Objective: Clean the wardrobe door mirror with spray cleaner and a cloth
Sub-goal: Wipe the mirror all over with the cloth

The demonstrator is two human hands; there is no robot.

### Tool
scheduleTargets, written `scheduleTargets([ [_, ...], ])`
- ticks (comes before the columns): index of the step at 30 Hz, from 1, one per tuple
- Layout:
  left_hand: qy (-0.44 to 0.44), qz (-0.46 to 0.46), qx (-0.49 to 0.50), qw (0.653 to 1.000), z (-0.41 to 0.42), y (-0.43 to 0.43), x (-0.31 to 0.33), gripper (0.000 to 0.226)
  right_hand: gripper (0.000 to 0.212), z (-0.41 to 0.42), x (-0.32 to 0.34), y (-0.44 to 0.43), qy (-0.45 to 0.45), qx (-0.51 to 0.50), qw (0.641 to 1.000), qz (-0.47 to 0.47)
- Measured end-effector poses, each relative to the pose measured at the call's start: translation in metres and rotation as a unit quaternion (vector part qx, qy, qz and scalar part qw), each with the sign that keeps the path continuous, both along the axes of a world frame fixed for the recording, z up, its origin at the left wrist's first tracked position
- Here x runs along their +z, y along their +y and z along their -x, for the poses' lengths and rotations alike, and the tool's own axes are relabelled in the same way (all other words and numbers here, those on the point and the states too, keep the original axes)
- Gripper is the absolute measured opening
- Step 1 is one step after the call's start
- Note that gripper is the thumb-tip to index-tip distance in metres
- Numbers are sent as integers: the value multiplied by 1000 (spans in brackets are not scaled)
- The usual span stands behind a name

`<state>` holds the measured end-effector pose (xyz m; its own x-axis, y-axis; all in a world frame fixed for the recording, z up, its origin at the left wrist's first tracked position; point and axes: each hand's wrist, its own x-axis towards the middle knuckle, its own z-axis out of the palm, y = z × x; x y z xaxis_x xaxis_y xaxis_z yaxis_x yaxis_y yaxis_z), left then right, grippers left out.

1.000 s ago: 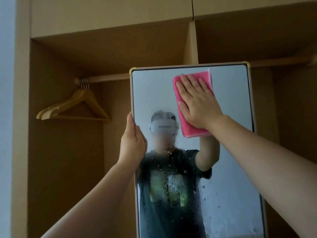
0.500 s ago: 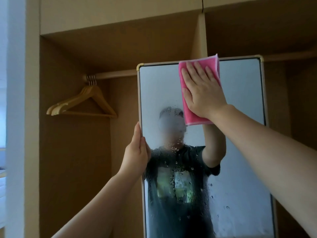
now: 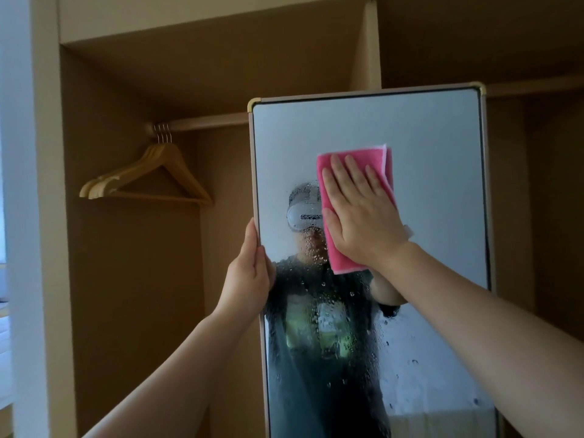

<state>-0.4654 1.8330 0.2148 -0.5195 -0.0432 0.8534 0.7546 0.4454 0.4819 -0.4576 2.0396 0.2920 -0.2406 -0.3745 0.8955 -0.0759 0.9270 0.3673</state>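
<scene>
Right hand [image 3: 363, 216] splayed flat, pressing pink cloth [image 3: 339, 257] on mirror [image 3: 442, 184]; droplets [image 3: 319, 257] cover lower glass. Left hand [image 3: 249, 279] grip wrapped round mirror's left edge.

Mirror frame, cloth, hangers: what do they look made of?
Mirror frame: matte beige strip, painted metal or plastic, can't tell which; shiny gold corner caps look metal.
Cloth: pink, fuzzy weave with a pale stitched edge, probably microfibre.
Hangers: pale wood, smooth satin finish; thin bright hooks look like metal wire.

On mirror [image 3: 436, 191]: cloth [image 3: 343, 260]; left of it, hangers [image 3: 161, 153] on rail [image 3: 208, 121] inside wardrobe [image 3: 132, 279].
</scene>
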Motion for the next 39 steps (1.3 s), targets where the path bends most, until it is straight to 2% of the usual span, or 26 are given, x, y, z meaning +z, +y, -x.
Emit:
scheduleTargets([
  [11,-7,-3,-7,1000,1,-1,-5,52,56,3,-54,-8,27,30,999,11],
  [20,-14,4,-5,1000,3,-3,-7,52,61,7,-93,1,14,20,998,-63],
  [29,-21,-2,-10,1000,3,-6,-8,54,60,5,-75,0,15,22,998,-64],
  [39,-29,15,-3,999,3,-9,-8,55,59,0,-25,-7,6,29,999,-43],
])
